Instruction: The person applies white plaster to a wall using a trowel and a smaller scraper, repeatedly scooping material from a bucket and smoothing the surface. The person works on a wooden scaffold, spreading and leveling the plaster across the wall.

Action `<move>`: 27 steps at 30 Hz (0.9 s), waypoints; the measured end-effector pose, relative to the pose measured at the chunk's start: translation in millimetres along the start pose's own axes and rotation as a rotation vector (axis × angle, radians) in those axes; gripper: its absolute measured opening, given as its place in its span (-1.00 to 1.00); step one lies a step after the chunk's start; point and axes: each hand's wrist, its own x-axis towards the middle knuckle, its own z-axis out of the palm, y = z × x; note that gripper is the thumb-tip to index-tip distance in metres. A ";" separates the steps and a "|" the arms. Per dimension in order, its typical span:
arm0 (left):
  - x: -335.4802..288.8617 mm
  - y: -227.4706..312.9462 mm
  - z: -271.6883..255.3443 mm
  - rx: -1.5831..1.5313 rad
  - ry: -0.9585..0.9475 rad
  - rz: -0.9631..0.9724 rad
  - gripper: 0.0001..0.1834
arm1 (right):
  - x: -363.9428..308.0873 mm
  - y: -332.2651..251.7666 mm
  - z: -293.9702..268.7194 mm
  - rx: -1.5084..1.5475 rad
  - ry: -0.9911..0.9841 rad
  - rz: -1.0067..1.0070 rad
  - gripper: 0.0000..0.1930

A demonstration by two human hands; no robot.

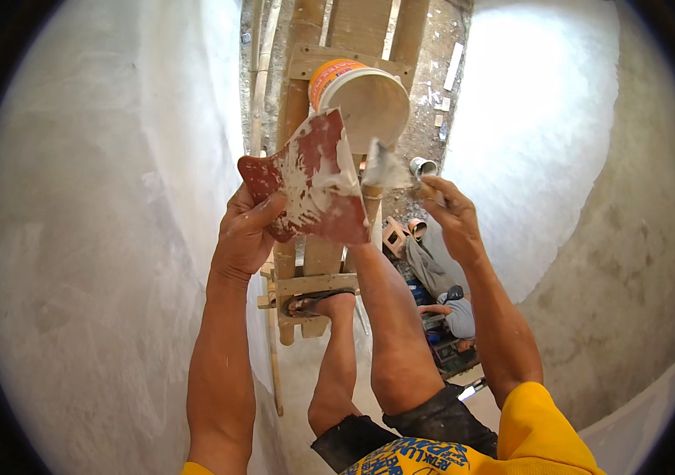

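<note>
My left hand (244, 233) is closed round the handle end of a wide reddish-brown putty spreader (337, 150), its thumb lying on the face. White putty is smeared across that face and along its right edge. In my right hand (455, 218) a small putty knife (385, 169) is gripped by its handle. Its blade carries white putty and points left, close to the spreader's right edge; whether they touch I cannot tell. Just beyond both tools a white bucket (394, 85) with an orange label stands on the planks, its inside coated pale.
I am up on a scaffold of wooden planks (353, 28) with a crosspiece (318, 285) by my foot. Plastered walls rise at left (92, 198) and right (539, 119). Below lie a small can (423, 167), a crate (395, 236) and what looks like a person in grey (460, 318).
</note>
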 end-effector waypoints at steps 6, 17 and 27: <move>-4.7 -4.5 10.7 0.006 0.072 0.148 -0.60 | -79.7 -38.5 15.8 -0.001 0.087 0.037 -0.60; 2.0 -17.3 28.5 0.046 0.087 0.311 -0.67 | -89.6 -102.9 60.9 -0.312 0.103 -0.106 -0.67; -0.8 -21.2 33.3 0.153 0.130 0.291 -0.72 | -65.5 -121.5 57.1 -0.412 0.100 -0.243 -0.65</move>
